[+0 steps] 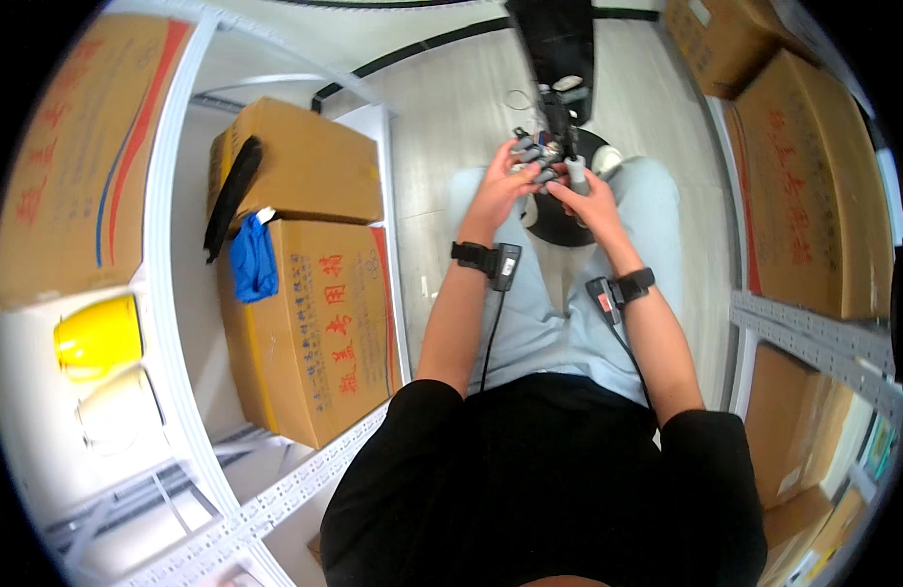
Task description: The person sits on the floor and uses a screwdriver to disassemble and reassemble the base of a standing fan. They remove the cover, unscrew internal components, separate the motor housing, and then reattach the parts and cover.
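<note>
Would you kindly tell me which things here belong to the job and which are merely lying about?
Apparently in the job: left hand; right hand; long black object by them.

Seemingly just lying about: cardboard boxes; blue bundle; yellow object; black strip.

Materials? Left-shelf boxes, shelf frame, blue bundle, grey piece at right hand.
Boxes: likely cardboard, matte brown, folded edges.
Shelf frame: probably painted metal, smooth whitish finish, perforated beams.
Blue bundle: perhaps fabric or plastic film, creased, finish unclear.
Grey piece: plastic or rubber, looks matte; too small to tell.
</note>
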Motion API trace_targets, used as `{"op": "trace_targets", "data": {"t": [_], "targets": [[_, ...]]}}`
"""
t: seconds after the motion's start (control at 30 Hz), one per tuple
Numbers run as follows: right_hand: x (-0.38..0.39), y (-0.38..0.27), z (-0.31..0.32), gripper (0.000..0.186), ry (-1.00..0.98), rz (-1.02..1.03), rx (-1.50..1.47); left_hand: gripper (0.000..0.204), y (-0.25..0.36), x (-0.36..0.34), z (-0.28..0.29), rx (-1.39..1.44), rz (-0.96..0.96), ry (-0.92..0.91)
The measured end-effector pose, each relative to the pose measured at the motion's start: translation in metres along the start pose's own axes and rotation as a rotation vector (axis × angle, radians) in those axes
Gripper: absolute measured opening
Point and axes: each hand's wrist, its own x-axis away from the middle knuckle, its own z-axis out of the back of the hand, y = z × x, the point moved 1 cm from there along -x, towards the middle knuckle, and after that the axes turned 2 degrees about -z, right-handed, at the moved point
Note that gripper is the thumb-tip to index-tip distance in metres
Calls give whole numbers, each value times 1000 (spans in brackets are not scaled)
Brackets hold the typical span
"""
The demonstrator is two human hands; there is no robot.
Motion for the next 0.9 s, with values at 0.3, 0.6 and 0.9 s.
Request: {"op": "trace_targets", "data": {"t": [0.3, 0.6, 0.9], "targets": [[1, -2, -5, 38, 18, -27, 55, 78, 5, 10, -5, -36, -49, 72], [0, -6, -13, 36, 35, -7, 100, 75, 15, 17, -11, 46, -22, 55], [-2, -2, -31, 28, 24, -154, -140, 61, 12, 23, 6, 173, -81, 51]]}}
